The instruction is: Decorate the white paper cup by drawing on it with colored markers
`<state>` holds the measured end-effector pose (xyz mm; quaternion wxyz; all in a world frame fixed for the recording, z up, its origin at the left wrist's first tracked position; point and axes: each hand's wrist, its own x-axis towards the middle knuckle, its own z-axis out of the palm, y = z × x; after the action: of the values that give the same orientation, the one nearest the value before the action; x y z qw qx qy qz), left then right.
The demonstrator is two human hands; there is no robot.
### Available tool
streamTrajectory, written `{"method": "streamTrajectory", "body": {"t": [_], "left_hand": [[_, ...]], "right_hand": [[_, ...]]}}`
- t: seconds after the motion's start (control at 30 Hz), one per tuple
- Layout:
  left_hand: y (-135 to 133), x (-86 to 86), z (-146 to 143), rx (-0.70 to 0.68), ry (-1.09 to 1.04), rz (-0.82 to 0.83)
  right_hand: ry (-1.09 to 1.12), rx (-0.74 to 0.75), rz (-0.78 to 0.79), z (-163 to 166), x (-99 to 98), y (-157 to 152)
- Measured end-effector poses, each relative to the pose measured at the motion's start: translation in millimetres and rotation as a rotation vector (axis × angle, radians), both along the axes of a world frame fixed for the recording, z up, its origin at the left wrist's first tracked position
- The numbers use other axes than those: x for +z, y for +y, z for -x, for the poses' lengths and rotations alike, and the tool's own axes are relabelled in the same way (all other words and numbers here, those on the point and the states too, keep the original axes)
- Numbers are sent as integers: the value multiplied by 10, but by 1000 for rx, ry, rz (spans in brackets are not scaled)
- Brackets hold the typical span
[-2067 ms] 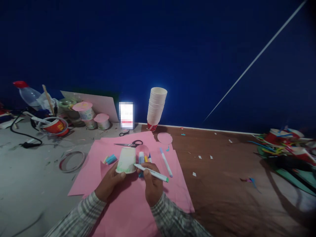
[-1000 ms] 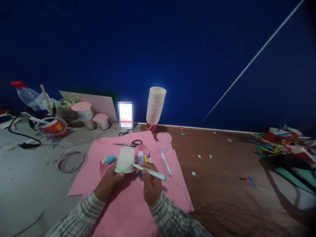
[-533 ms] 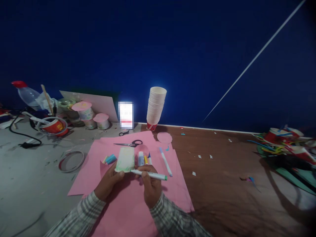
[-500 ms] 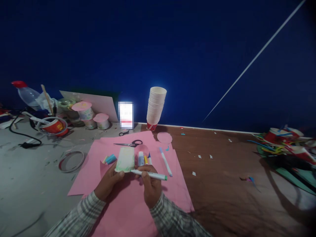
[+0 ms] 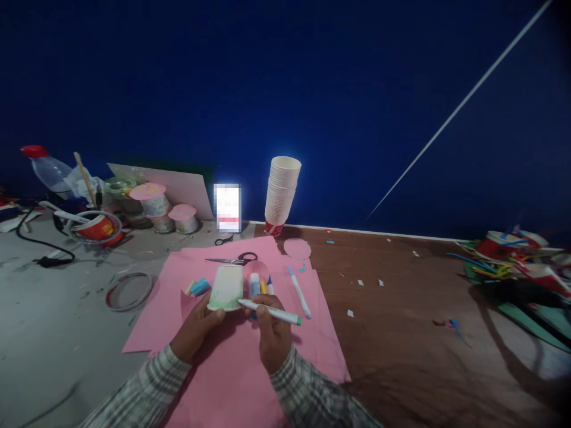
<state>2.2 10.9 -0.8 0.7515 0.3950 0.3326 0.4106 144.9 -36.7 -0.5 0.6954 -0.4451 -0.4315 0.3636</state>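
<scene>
My left hand (image 5: 198, 327) holds a white paper cup (image 5: 226, 285) by its left side and rim; the cup's wide rim points toward me. Green marks run along the lower part and right edge of the cup. In my right hand (image 5: 273, 333) is a white marker (image 5: 281, 314) with a green end, its tip at the cup's lower right edge. Under both hands lie pink paper sheets (image 5: 223, 386). Just beyond the cup are scissors (image 5: 236, 260). Beside the cup lie a glue stick (image 5: 254, 285), a blue piece (image 5: 200, 287) and another marker (image 5: 300, 292).
A tall stack of paper cups (image 5: 282, 193) leans near the blue wall. At the left stand pink-topped cups (image 5: 184, 219), a red cup (image 5: 100, 230) and a tape roll (image 5: 128, 291). A pink paper circle (image 5: 297, 249) lies behind. Colourful strips (image 5: 495, 261) lie at the far right.
The marker tip has shifted slightly up along the cup's right edge, and the right fingers have moved with it. The left hand and the cup stay nearly still.
</scene>
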Motion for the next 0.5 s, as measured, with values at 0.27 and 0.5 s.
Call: {"method": "streamTrajectory", "body": {"t": [0.27, 0.5], "left_hand": [[0, -51, 18, -5, 5, -60], [14, -38, 24, 23, 48, -32]], "right_hand": [[3, 58, 4, -11, -23, -28], [32, 27, -11, -2, -19, -18]]}}
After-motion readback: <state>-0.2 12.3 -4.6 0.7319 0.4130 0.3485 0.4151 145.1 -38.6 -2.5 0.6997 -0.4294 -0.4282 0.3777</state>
